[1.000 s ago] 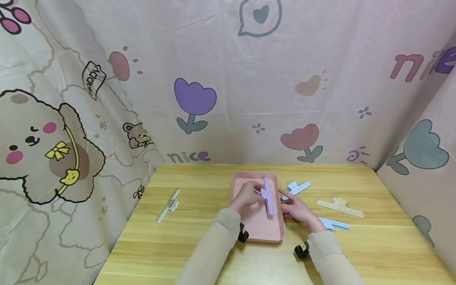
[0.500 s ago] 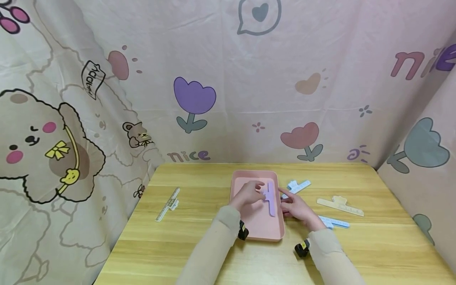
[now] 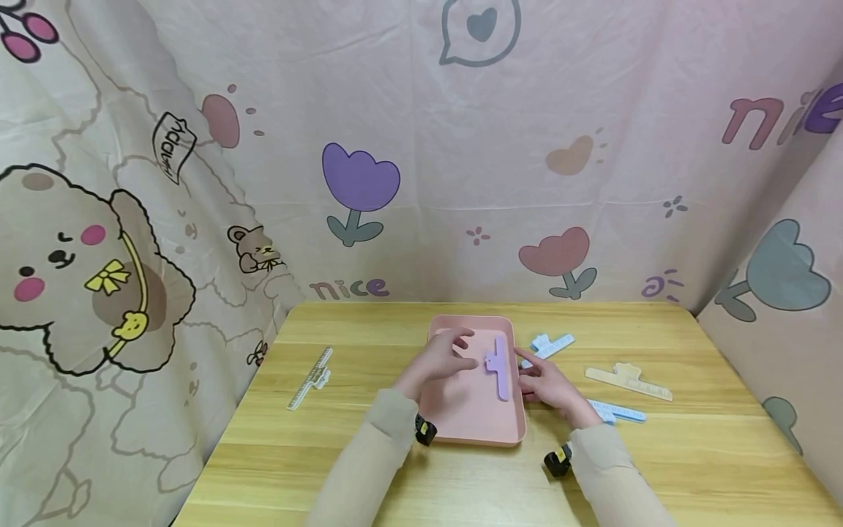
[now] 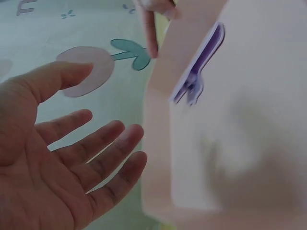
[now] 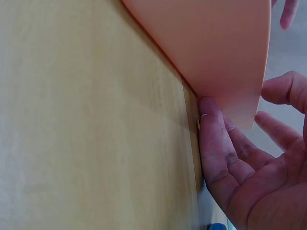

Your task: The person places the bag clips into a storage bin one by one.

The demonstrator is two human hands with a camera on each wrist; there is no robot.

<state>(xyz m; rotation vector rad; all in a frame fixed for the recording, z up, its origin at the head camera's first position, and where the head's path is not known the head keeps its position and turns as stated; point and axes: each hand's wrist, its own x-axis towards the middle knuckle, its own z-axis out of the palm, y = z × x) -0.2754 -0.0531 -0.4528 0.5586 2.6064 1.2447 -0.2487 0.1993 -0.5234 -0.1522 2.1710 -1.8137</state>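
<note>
The left hand (image 3: 440,359) was ungripped, fingers spread and loosely bent, over the left half of the pink tray (image 3: 479,423). Its thumb tip was near the handle of the purple clip (image 3: 501,369) but apart from it. That clip lay inside the tray, lengthwise and just beside the right wall, its handle turned to the tray's left side.

The right hand (image 3: 549,384) was at the outside of the tray's right wall, its fingertips touching it; I could not tell whether the thumb and fingers pinched the rim.

Beyond the tray's right side, a blue clip (image 3: 555,347) sat slantwise near the far half, its nearer end partly hidden by the right hand. A second blue clip (image 3: 624,413) was right of the tray's near half, partly covered by the right forearm. A cream clip (image 3: 628,383) lay farthest right of the tray. Well to the tray's left was a pale ruler-marked clip (image 3: 311,379). Wooden table (image 3: 356,454) spread under the tray, and a printed curtain (image 3: 421,132) hung behind it.
</note>
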